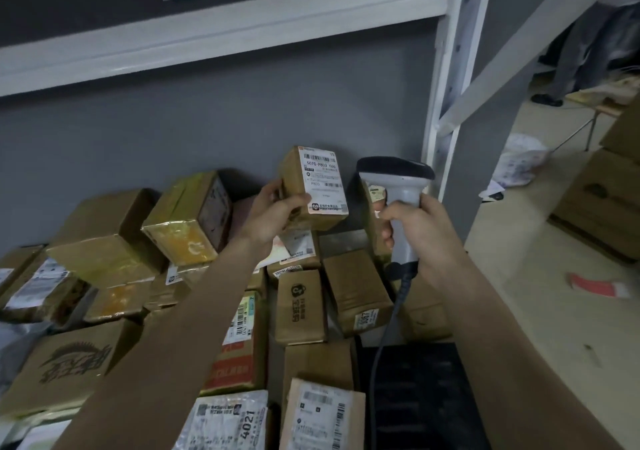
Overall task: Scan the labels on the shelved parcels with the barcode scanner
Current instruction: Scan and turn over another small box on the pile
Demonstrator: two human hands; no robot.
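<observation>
My left hand [272,212] grips a small brown parcel [294,175] and holds it up above the shelf. Its white shipping label [323,182], with a barcode at the top, faces me. My right hand [420,222] grips the handle of a grey barcode scanner [398,179] just to the right of the parcel. The scanner's dark head sits level with the label, and its coiled cable [384,338] hangs down. Several more cardboard parcels [301,307] lie on the shelf below both hands.
A white shelf beam [221,33] runs overhead and a white upright post [446,78] stands just right of the scanner. A grey wall backs the shelf. Cardboard boxes [602,200] and a plastic bag [519,162] sit on the floor to the right. A person's legs show at far right.
</observation>
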